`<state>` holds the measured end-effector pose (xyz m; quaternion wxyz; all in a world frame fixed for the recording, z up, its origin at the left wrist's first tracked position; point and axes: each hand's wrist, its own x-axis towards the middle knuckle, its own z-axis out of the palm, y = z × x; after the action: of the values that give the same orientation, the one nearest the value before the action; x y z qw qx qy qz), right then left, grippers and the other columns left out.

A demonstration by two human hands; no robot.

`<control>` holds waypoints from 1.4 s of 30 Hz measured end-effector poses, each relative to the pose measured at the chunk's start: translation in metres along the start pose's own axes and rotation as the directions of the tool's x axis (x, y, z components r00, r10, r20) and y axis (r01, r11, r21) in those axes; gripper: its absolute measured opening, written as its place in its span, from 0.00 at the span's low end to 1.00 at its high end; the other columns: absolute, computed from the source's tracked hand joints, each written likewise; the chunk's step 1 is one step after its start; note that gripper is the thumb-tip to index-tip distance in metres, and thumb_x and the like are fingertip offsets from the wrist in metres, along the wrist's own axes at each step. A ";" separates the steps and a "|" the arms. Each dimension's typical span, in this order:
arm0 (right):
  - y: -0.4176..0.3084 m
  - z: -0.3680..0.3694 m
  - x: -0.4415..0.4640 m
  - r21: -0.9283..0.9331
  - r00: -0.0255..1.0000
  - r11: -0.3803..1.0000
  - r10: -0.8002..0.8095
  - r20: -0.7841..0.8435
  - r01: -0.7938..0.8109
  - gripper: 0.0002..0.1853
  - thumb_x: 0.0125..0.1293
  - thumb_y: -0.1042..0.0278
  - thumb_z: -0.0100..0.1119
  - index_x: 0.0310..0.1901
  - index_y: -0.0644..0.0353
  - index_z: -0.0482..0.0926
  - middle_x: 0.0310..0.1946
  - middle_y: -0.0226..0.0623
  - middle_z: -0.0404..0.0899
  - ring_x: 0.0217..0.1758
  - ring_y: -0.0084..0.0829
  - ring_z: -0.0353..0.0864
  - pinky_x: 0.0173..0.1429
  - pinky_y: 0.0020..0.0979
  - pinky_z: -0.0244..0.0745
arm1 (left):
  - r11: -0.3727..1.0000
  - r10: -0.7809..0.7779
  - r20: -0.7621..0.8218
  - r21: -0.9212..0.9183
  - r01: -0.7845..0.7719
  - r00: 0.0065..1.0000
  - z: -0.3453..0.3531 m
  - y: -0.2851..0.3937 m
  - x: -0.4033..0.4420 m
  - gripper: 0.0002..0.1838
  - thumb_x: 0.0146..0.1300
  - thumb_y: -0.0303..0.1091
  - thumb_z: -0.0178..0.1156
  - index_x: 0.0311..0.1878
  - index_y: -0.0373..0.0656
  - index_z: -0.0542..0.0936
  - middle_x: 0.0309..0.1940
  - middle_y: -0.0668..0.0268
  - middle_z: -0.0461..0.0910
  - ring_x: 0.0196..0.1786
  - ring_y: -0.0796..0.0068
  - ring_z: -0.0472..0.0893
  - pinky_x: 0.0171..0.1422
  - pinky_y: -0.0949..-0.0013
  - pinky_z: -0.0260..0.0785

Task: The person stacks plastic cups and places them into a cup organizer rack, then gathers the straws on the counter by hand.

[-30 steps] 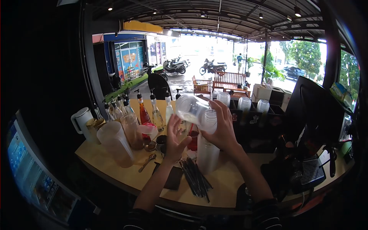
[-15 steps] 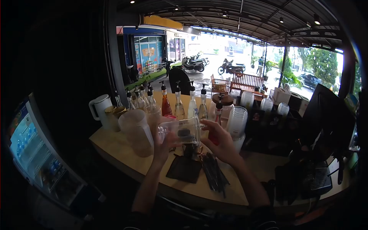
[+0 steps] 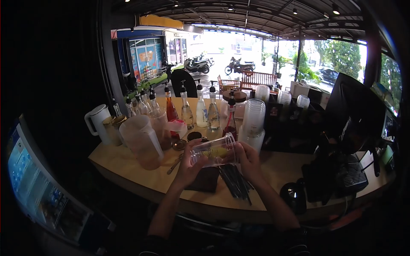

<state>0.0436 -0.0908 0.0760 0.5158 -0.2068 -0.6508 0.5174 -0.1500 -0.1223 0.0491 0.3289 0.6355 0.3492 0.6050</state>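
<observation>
A clear plastic cup (image 3: 213,152) lies sideways in the air between my hands, with a yellowish print on its wall. My left hand (image 3: 189,165) holds it round the base end. At the rim end, my right hand (image 3: 248,160) grips it with thumb and fingers. Below the cup are a dark cloth (image 3: 203,180) and a bunch of black straws (image 3: 235,184) on the wooden counter (image 3: 171,187). Just beyond my right hand stands a tall stack of clear cups (image 3: 253,121).
Pump bottles (image 3: 187,112) line the counter's far side. At the left are a cloudy pitcher (image 3: 141,141) and a white jug (image 3: 97,123). A lidded jar (image 3: 235,102) stands behind. Black equipment and a screen (image 3: 350,102) are at the right.
The cup has come down from a raised, tilted position near the stack to lie sideways lower over the straws. My right hand has moved from the stack to the cup's rim. The view has shifted.
</observation>
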 end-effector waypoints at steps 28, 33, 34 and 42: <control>-0.127 -0.137 0.049 -0.861 0.628 0.313 -0.778 0.009 0.401 0.30 0.48 0.72 0.67 0.54 0.61 0.67 0.52 0.48 0.66 0.56 0.45 0.69 0.58 0.39 0.66 | 0.681 0.653 0.076 0.377 -0.628 0.754 0.147 0.060 0.145 0.38 0.45 0.43 0.71 0.58 0.40 0.65 0.52 0.56 0.70 0.59 0.58 0.68 0.66 0.58 0.57; -0.094 -0.239 0.144 -0.864 0.709 0.420 -0.697 -0.110 0.279 0.30 0.49 0.67 0.68 0.53 0.63 0.67 0.49 0.50 0.69 0.55 0.46 0.70 0.57 0.41 0.67 | 0.598 0.500 0.207 0.620 -0.508 0.841 0.133 0.020 0.171 0.23 0.53 0.38 0.64 0.52 0.42 0.72 0.50 0.59 0.72 0.55 0.58 0.71 0.61 0.60 0.62; -0.085 -0.254 0.159 -0.862 0.738 0.450 -0.659 -0.145 0.232 0.30 0.49 0.64 0.69 0.53 0.62 0.67 0.49 0.50 0.70 0.55 0.46 0.70 0.57 0.41 0.67 | 0.526 0.503 0.282 0.650 -0.548 0.817 0.132 0.016 0.173 0.22 0.52 0.35 0.65 0.51 0.42 0.72 0.49 0.59 0.72 0.55 0.59 0.71 0.61 0.61 0.62; -0.065 -0.302 0.225 -0.843 0.937 0.537 -0.302 -0.175 0.015 0.32 0.46 0.55 0.72 0.52 0.59 0.74 0.47 0.46 0.77 0.53 0.39 0.75 0.57 0.37 0.69 | 0.554 0.459 0.222 0.685 -0.473 0.860 0.138 0.015 0.173 0.21 0.50 0.35 0.65 0.49 0.44 0.74 0.49 0.61 0.73 0.56 0.60 0.71 0.62 0.61 0.62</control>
<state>0.2423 0.2040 0.2157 0.4939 -0.4409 -0.7470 0.0608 -0.0070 0.0157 0.1474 -0.1155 0.7865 0.3736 0.4780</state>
